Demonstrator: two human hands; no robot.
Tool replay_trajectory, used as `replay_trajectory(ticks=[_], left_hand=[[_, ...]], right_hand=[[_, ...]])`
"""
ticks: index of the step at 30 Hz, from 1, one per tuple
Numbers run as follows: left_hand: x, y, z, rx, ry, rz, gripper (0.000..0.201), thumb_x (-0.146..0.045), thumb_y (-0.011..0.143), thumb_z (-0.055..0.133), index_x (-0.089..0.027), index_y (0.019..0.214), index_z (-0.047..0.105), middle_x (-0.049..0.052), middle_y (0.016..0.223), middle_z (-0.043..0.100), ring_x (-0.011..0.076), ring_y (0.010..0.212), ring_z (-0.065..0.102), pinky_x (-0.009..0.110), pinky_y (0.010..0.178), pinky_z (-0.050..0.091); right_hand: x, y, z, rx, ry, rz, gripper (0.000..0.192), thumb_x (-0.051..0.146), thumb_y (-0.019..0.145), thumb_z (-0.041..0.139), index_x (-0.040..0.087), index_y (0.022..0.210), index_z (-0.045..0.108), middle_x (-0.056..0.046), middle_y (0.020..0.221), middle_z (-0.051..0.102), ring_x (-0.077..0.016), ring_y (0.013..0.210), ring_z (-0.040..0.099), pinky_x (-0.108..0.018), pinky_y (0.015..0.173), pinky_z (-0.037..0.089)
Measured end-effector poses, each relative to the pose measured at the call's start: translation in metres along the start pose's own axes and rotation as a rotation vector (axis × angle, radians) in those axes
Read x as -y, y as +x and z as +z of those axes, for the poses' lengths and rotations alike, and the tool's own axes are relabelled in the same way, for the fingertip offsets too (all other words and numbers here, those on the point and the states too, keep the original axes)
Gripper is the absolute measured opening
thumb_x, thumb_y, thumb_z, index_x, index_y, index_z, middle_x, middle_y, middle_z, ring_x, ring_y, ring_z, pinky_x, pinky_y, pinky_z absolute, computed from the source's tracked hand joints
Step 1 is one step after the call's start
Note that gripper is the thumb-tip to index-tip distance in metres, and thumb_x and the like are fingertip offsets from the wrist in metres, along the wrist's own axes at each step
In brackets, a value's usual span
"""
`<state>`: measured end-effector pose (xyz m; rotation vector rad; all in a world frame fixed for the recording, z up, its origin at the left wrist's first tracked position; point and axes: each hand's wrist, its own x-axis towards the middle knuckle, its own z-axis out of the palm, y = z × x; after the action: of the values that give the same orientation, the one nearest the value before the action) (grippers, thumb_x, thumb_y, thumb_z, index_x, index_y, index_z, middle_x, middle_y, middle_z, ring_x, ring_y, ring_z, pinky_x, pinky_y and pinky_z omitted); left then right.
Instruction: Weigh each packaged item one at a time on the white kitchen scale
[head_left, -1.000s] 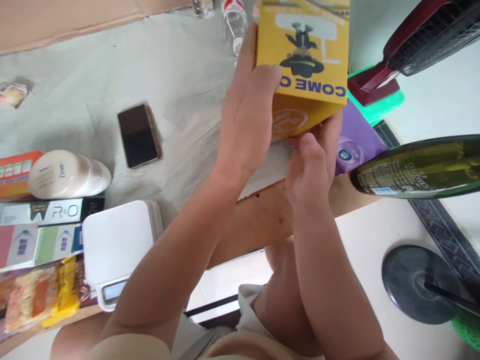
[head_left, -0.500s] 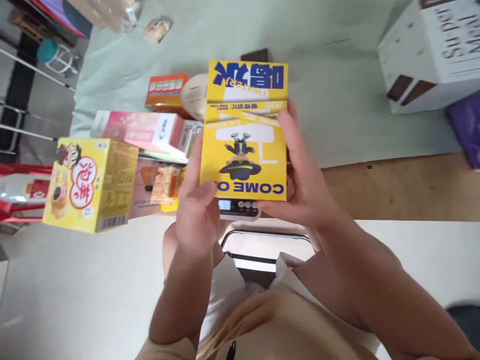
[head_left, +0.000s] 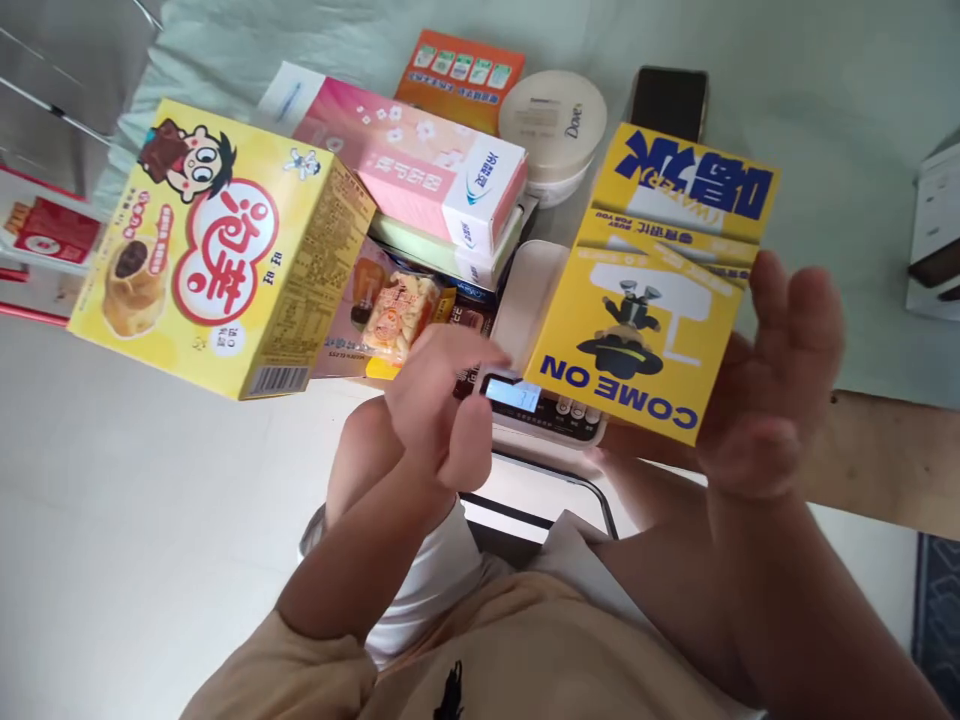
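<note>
Yellow box [head_left: 645,310] with blue lettering, pink flowered box [head_left: 409,165], orange box [head_left: 457,75], white scale [head_left: 536,385]

I see a tabletop covered with a pale grey-green cloth [head_left: 825,90], creased in places. Its near edge is bare light-brown wood [head_left: 885,460], exposed at the right. Below the edge lies a smooth off-white floor [head_left: 112,560], evenly lit by soft daylight with no hard shadows. At the lower right corner I see a strip of dark patterned mat [head_left: 937,610] on the floor. At the upper left, thin grey metal bars [head_left: 52,95] cross a dim area beside the tabletop.
</note>
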<state>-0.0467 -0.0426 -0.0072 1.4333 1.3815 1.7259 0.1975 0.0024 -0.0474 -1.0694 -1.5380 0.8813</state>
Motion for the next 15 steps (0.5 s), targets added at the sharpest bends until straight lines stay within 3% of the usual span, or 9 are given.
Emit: replay_trajectory(ticks=[2, 5, 11, 15], left_hand=[[0.014, 0.002, -0.005, -0.066, 0.046, 0.27, 0.033, -0.042, 0.104, 0.051, -0.026, 0.082, 0.069, 0.002, 0.066, 0.064, 0.021, 0.063, 0.059, 0.041, 0.066, 0.05], [0.032, 0.011, -0.007, -0.058, 0.031, 0.466, 0.029, -0.035, 0.104, 0.049, -0.022, 0.081, 0.06, 0.0, 0.06, 0.053, 0.0157, 0.053, 0.049, 0.035, 0.053, 0.038], [0.038, 0.013, -0.002, -0.025, 0.004, 0.46, 0.025, -0.035, 0.104, 0.049, -0.022, 0.086, 0.06, 0.0, 0.065, 0.055, 0.0157, 0.057, 0.051, 0.036, 0.056, 0.04], [0.037, 0.006, 0.0, -0.002, 0.014, 0.402, 0.024, -0.042, 0.103, 0.05, -0.025, 0.097, 0.066, 0.003, 0.08, 0.063, 0.0207, 0.071, 0.061, 0.039, 0.061, 0.049]], right_hand=[[-0.003, 0.004, -0.002, -0.15, 0.072, -0.083, 0.071, 0.079, 0.082, 0.062, 0.052, 0.148, 0.063, -0.005, 0.158, 0.063, -0.019, 0.073, 0.066, -0.035, 0.043, 0.038], [-0.007, 0.01, -0.003, -0.203, 0.141, -0.119, 0.056, 0.067, 0.089, 0.063, 0.043, 0.139, 0.075, -0.005, 0.139, 0.073, -0.0139, 0.067, 0.062, -0.027, 0.041, 0.035], [-0.009, 0.01, -0.001, -0.186, 0.11, -0.196, 0.054, 0.062, 0.097, 0.058, 0.038, 0.143, 0.073, -0.007, 0.135, 0.072, -0.0137, 0.078, 0.065, -0.025, 0.048, 0.046], [-0.007, 0.006, 0.001, -0.188, 0.063, -0.127, 0.056, 0.065, 0.095, 0.059, 0.04, 0.143, 0.073, -0.005, 0.132, 0.07, -0.0143, 0.083, 0.065, -0.027, 0.055, 0.048]])
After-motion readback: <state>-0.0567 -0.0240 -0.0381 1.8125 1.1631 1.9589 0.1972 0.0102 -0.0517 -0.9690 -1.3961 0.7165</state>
